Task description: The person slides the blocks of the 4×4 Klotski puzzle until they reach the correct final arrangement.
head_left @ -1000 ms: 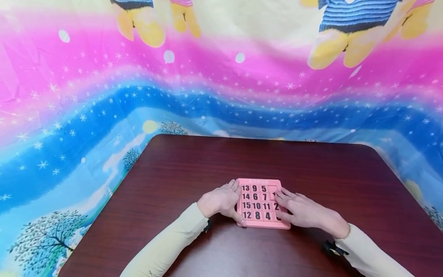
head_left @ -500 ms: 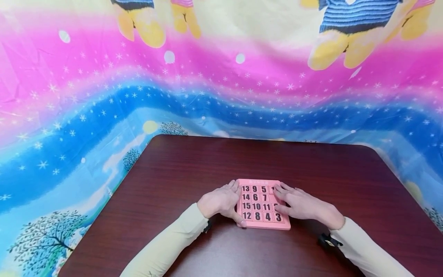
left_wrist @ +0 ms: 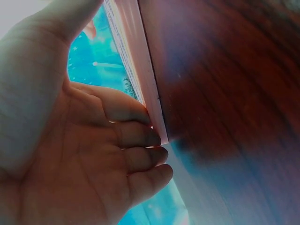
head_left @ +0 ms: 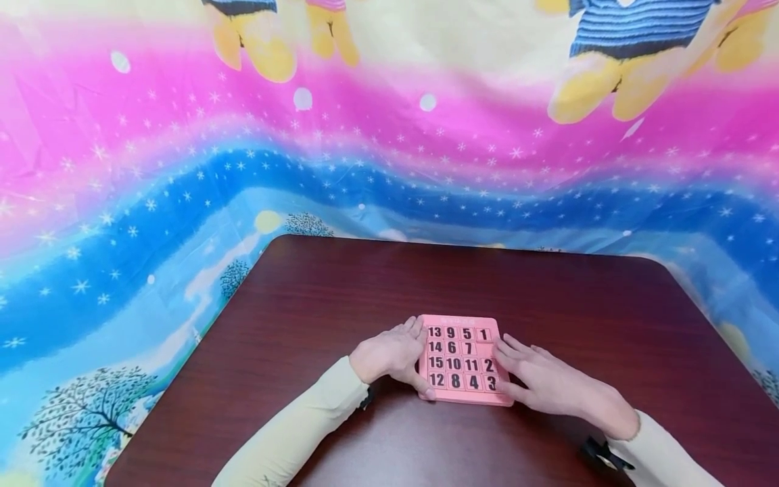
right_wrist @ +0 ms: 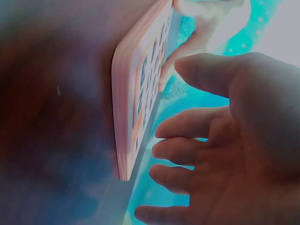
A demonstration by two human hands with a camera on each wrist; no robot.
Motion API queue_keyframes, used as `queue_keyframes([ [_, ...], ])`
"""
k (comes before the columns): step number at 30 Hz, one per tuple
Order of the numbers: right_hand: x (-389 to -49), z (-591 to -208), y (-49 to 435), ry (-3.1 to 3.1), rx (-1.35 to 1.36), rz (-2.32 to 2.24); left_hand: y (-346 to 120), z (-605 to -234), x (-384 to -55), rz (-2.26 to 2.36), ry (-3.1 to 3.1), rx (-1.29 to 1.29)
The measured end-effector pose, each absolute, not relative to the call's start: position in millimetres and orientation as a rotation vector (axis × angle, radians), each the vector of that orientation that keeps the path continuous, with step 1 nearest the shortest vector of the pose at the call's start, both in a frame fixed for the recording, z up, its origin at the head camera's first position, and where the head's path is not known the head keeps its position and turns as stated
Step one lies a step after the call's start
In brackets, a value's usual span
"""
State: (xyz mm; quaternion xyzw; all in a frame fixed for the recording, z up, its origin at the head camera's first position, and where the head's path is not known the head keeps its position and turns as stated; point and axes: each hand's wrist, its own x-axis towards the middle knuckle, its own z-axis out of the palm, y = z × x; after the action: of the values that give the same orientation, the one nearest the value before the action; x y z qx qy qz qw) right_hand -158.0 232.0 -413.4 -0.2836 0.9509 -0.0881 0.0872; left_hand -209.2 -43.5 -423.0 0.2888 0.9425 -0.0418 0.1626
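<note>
Your left hand [head_left: 393, 354], thumb set wide from its fingers, touches the left edge of one pink number board [head_left: 467, 397]; your right hand [head_left: 552, 380], its fingers loosely parted and gripping nothing, hovers at the right rim. Fifteen square, black-numbered tiles [head_left: 454, 364] and one gap, beside the 7, fill four rows in the round-cornered board, flat on one dark, glossy, wood-grained worktop [head_left: 389, 284]. Two cream sleeves [head_left: 304, 421] cover your forearms before one creased, snowflake-printed cloth [head_left: 365, 122].
</note>
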Motion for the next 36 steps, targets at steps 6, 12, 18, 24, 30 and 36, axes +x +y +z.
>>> queue_keyframes([
  [6,-140.5,-417.4,229.2,2.789,-0.886,-0.268,-43.2,-423.0,-209.5,-0.117,2.686,0.825],
  [12,-138.0,-421.0,226.7,2.797,-0.903,-0.22,-42.6,-422.4,-209.7,-0.14,2.691,0.839],
  [18,-141.7,-419.3,228.9,2.793,-0.941,-0.228,-42.4,-422.1,-210.2,-0.143,2.694,0.838],
  [24,-150.5,-418.2,229.9,2.775,-0.933,-0.247,-42.2,-421.7,-209.5,-0.123,2.687,0.821],
  [30,-164.7,-421.0,230.6,2.775,-0.87,-0.268,-42.8,-420.0,-209.6,-0.116,2.689,0.815],
  [36,-169.9,-422.3,230.7,2.782,-0.845,-0.261,-41.9,-420.4,-208.7,-0.1,2.691,0.827],
])
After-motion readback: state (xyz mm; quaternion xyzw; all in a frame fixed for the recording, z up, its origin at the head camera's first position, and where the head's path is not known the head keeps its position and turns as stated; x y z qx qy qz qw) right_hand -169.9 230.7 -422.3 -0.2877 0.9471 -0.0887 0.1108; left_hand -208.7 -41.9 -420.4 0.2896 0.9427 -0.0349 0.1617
